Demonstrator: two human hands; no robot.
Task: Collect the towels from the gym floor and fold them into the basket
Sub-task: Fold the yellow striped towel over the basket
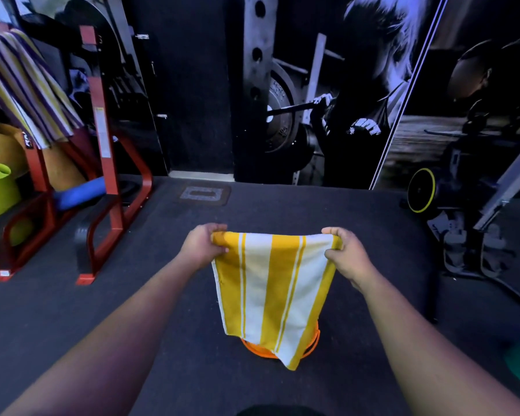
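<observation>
Two hands (203,247) (347,255), one towel (270,289)

Orange basket (254,349) mostly hidden behind the hanging striped towel (270,292).

Both bare forearms reach forward, roughly level with each other. The left hand (204,247) and the right hand (347,253) are held well apart, backs towards the camera, fingers curled over and thumbs underneath, each pinching an upper corner of cloth.
</observation>
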